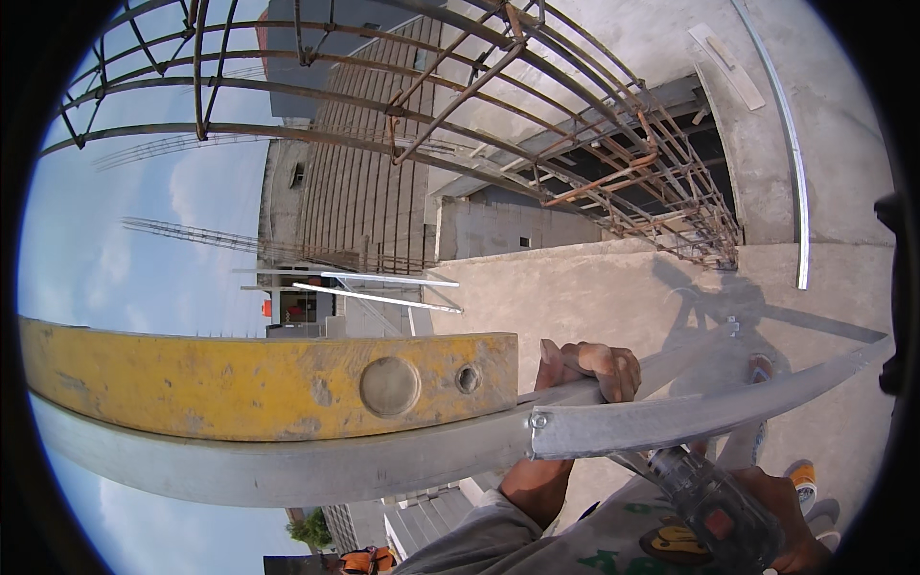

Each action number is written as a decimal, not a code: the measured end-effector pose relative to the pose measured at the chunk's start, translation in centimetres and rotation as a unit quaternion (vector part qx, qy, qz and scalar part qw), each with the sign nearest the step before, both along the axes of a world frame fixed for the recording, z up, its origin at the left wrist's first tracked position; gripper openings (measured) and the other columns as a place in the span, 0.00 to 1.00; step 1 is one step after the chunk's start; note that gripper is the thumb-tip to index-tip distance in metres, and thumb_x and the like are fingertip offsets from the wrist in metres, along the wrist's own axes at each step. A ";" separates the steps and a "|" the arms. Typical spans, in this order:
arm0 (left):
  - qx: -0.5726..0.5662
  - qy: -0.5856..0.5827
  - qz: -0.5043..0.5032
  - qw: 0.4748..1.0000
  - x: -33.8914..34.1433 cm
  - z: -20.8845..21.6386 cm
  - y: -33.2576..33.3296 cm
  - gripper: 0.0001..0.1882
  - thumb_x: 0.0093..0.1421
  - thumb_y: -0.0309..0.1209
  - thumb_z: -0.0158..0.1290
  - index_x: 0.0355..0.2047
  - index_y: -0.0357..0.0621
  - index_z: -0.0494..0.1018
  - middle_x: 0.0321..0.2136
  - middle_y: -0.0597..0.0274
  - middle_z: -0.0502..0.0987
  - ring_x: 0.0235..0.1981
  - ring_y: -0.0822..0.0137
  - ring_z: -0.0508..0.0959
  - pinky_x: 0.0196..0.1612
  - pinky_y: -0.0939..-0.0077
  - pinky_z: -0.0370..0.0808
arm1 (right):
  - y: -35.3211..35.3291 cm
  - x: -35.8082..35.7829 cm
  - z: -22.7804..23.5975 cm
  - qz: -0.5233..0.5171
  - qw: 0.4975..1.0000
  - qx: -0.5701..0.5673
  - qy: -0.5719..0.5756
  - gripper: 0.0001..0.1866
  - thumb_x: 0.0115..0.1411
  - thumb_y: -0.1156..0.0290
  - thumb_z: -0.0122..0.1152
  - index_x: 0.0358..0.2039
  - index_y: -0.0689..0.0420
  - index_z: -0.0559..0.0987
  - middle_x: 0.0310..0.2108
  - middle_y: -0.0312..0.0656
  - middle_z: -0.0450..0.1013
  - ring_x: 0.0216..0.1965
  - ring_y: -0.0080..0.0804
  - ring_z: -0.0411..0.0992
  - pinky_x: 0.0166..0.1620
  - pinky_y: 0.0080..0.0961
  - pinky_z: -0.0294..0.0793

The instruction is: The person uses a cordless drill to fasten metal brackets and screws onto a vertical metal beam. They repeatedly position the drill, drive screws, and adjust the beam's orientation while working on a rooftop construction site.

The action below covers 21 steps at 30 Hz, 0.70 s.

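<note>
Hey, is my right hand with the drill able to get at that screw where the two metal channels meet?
Probably yes. The right hand holds the drill just below the metal channel, and nothing sits between its tip and the screw. The left hand grips above, clear of it.

Scuffed yellow spirit level (259, 383), dull grey metal channel (671, 422), rough concrete floor (575, 297)

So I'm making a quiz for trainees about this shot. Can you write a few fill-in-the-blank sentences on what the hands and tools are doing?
1. The left hand grips the grey metal ____.
2. The spirit level lying along the metal channel is coloured ____.
3. The right hand holds a power ____.
4. A rusty rebar cage rises above the ____ slab.

Missing words: channel; yellow; drill; concrete
</note>
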<state>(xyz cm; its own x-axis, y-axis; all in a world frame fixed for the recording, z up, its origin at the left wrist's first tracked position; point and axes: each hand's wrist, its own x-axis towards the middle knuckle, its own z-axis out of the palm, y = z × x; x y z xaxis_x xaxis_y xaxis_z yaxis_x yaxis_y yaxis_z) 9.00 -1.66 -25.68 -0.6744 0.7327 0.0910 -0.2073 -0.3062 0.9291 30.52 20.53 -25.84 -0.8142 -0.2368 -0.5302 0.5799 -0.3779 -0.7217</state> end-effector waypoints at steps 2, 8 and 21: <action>-0.001 0.005 -0.006 1.000 -0.1 0.1 0.1 0.44 0.70 0.61 0.16 0.22 0.42 0.74 0.10 0.56 0.71 0.14 0.64 0.65 0.32 0.67 0.64 | 0.4 -0.3 -0.2 0.021 1.000 0.019 0.008 0.31 0.52 0.53 0.74 0.45 0.64 0.76 0.39 0.47 0.80 0.42 0.34 0.80 0.45 0.33 0.80; -0.019 0.012 0.005 1.000 0.0 0.6 0.4 0.42 0.71 0.59 0.17 0.20 0.44 0.72 0.11 0.57 0.71 0.14 0.65 0.65 0.30 0.69 0.64 | 1.3 -1.3 -0.8 0.101 0.992 0.068 0.026 0.30 0.52 0.51 0.73 0.44 0.65 0.77 0.38 0.47 0.80 0.41 0.33 0.80 0.45 0.32 0.80; -0.011 0.028 0.001 1.000 -0.1 0.3 0.3 0.41 0.70 0.59 0.16 0.21 0.47 0.72 0.09 0.59 0.70 0.11 0.66 0.67 0.29 0.68 0.66 | 1.9 -2.3 -1.6 0.240 0.956 0.159 0.061 0.31 0.53 0.47 0.71 0.42 0.65 0.79 0.36 0.48 0.80 0.39 0.33 0.81 0.43 0.32 0.80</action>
<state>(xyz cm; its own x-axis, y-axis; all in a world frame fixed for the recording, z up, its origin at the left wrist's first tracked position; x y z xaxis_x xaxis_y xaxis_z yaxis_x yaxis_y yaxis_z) 8.94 -1.39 -25.35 -0.6702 0.7336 0.1126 -0.1536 -0.2856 0.9460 28.25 22.39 -27.42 -0.7122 -0.4418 -0.5455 0.5359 0.1599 -0.8290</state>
